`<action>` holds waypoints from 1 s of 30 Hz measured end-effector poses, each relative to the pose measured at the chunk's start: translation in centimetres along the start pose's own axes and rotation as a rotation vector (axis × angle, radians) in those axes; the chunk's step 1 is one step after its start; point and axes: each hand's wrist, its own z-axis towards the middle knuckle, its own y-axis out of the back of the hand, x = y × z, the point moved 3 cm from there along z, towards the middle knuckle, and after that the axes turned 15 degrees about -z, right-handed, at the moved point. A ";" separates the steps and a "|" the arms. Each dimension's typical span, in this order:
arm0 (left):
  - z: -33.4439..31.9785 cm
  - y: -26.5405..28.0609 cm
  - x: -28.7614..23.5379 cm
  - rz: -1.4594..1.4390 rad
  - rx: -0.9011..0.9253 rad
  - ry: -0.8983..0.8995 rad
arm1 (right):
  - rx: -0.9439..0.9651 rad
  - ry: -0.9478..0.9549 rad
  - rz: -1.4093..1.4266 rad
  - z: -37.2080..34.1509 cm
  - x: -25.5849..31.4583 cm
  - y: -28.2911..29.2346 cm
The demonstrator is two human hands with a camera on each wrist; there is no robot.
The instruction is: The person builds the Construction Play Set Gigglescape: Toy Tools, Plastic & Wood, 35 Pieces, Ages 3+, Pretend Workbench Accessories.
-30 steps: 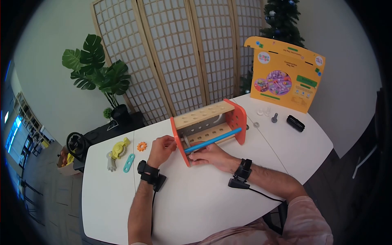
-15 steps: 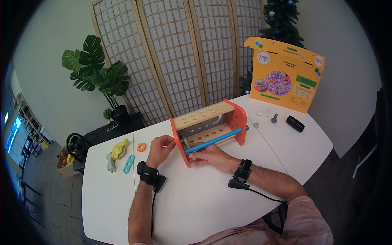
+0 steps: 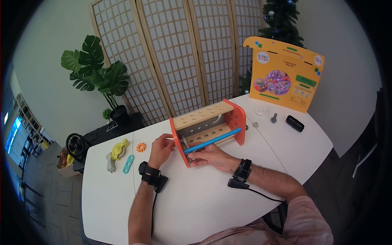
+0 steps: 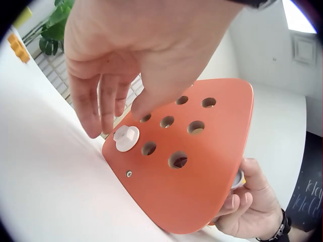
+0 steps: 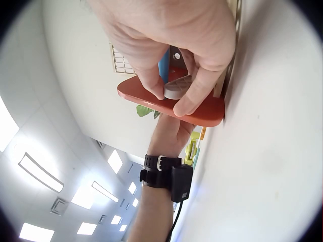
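A wooden toy toolbox with a red-orange side panel (image 4: 202, 156) and a blue bar (image 3: 214, 140) stands on the white table. Beside the panel's outer face is my left hand (image 3: 160, 152), its fingers hanging loosely. In the left wrist view its thumb and fingertips are close over a white bolt head (image 4: 126, 137) seated against the panel. On the inner side, my right hand (image 3: 214, 158) reaches under the blue bar. Its thumb and fingers pinch a grey plastic piece (image 5: 177, 87) with a ridged face and rounded end, partly hidden by the fingers.
To the left lie a yellow-and-grey toy piece (image 3: 119, 150), an orange gear (image 3: 141, 147) and a teal strip (image 3: 128, 163). At right are a grey bolt (image 3: 274, 118), a nut (image 3: 255, 125), clear pieces (image 3: 267, 111), a black case (image 3: 295, 123) and an upright yellow box (image 3: 281, 77).
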 end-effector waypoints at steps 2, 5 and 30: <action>0.1 -0.3 0.0 -0.069 0.025 -0.028 | 0.003 -0.016 -0.002 -0.1 0.3 0.0; 0.2 -0.1 -0.7 0.043 0.054 -0.305 | 0.008 -0.030 0.002 -0.1 0.0 0.1; -0.2 -0.3 -0.3 -0.054 0.098 -0.013 | 0.016 -0.020 0.009 -0.1 0.1 -0.1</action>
